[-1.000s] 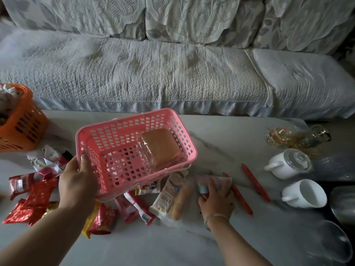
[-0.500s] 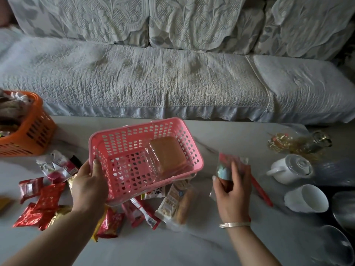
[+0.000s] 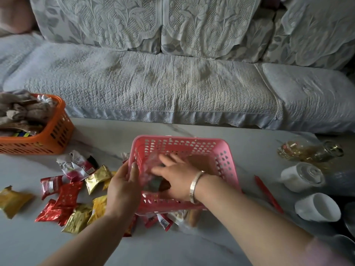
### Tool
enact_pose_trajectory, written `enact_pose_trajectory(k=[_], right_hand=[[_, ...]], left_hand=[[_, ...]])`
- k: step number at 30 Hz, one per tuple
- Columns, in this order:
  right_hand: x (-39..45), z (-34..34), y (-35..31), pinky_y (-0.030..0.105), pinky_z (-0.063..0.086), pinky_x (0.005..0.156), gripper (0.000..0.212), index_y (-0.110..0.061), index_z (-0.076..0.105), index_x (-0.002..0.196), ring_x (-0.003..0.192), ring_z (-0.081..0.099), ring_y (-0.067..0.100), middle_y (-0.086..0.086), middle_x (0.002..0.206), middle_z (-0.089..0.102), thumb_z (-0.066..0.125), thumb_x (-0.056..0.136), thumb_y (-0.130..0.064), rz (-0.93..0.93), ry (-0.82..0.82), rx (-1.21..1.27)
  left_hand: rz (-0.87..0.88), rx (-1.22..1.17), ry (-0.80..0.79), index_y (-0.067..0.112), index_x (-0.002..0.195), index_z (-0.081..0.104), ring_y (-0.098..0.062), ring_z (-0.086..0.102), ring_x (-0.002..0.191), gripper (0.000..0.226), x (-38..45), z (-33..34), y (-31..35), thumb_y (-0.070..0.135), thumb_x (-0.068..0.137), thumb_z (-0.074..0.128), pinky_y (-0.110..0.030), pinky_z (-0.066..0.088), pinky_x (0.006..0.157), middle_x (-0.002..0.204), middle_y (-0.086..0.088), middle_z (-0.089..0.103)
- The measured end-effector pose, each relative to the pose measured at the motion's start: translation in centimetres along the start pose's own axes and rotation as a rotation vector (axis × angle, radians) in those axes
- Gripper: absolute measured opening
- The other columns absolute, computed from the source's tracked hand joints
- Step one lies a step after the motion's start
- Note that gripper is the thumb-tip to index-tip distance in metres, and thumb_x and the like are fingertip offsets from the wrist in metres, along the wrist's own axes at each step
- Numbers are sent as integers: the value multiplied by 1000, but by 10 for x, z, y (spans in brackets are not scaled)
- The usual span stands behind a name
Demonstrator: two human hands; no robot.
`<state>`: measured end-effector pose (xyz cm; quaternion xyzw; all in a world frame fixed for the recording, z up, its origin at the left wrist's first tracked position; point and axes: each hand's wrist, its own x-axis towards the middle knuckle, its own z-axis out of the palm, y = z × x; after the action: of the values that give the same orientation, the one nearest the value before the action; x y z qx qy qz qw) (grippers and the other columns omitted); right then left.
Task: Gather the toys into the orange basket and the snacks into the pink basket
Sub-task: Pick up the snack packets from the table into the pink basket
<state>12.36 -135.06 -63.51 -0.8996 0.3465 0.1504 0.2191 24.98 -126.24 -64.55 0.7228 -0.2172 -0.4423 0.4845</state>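
My left hand point(image 3: 123, 189) grips the near-left rim of the pink basket point(image 3: 182, 144), held just above the table. Inside the basket, my right hand point(image 3: 173, 176) lies with fingers spread over a clear-wrapped snack point(image 3: 151, 181), blurred. A brown wrapped cake point(image 3: 201, 163) lies partly hidden behind that hand. Red and gold snack packets point(image 3: 67, 196) are scattered on the table to the left, and more packets point(image 3: 165, 220) poke out under the basket. The orange basket point(image 3: 50, 135) with plush toys stands at far left.
A red pen-like stick point(image 3: 269, 194) lies right of the basket. Two white cups point(image 3: 317, 207), one with a glass lid point(image 3: 307, 174), and glass bottles point(image 3: 307, 151) crowd the table's right edge. A sofa point(image 3: 172, 83) runs behind the table.
My right hand lifted a clear-wrapped snack from the table and moved left into the pink basket. The basket swung level and shifted right, still held by my left hand.
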Motion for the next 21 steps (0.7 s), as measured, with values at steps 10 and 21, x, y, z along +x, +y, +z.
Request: enact_pose_trajectory(k=[10, 21], right_hand=[[31, 35, 18, 47, 1, 118, 97, -26, 3, 151, 146, -10, 22, 1, 160, -7, 67, 80, -44, -127, -236, -487], [-54, -10, 77, 36, 31, 111, 50, -17, 48, 137, 136, 35, 21, 8, 150, 35, 52, 87, -15, 106, 983, 144]], left_hand=[[-37, -52, -85, 36, 95, 61, -28, 76, 70, 17, -5, 3, 0, 41, 102, 46, -46, 62, 68, 81, -2, 78], [-96, -31, -28, 33, 92, 61, -36, 74, 75, 20, -1, 13, -3, 42, 102, 47, -58, 60, 76, 88, -10, 76]])
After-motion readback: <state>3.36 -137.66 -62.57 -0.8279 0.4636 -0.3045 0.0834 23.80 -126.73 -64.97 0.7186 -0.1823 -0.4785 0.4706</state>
